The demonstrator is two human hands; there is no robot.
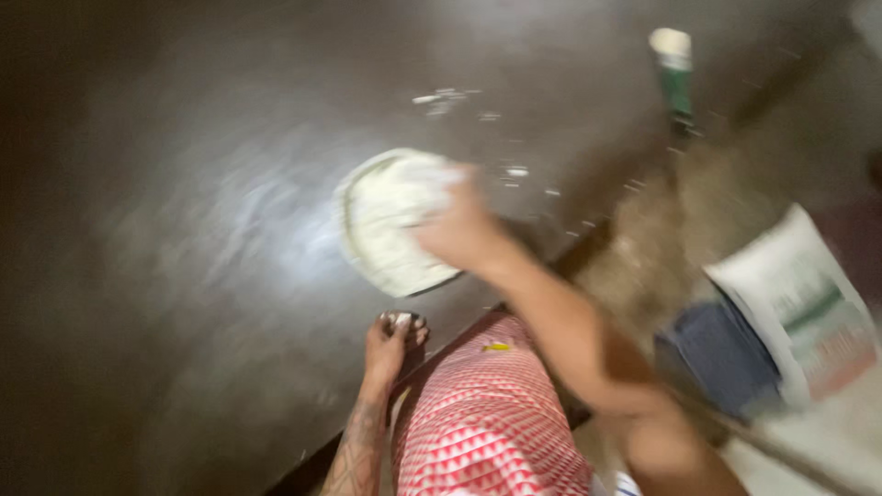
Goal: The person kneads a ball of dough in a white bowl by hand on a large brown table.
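A round plate heaped with a white doughy mass lies on a dark, shiny counter. My right hand reaches over the plate's right side and seems to press or grip the white mass; blur hides the fingers. My left hand, on a tattooed forearm, rests on the counter's near edge just below the plate, fingers curled on the surface. A red-and-white checked cloth covers my body below.
A green-and-white can stands at the back right. White crumbs are scattered behind the plate. A white printed sack and a blue item lie at the right, below the counter.
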